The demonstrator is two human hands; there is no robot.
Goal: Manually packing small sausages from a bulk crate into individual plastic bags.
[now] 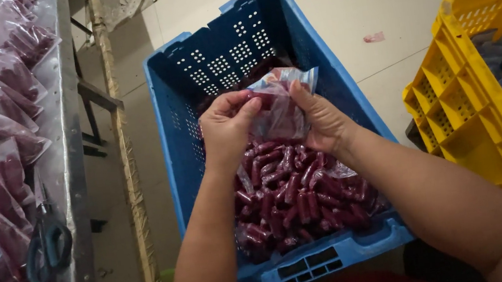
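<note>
Holding clear bag [282, 102], both hands [274, 122], contents seemingly dark-red sausages, blurred

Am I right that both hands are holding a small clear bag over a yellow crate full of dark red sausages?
Not quite. In the head view, the left hand and right hand do hold the small clear bag, but over a blue crate of dark red sausages. The yellow crate stands to the right.

yellow crate [451, 110] cut off, scissors [47, 246] blurred
</note>
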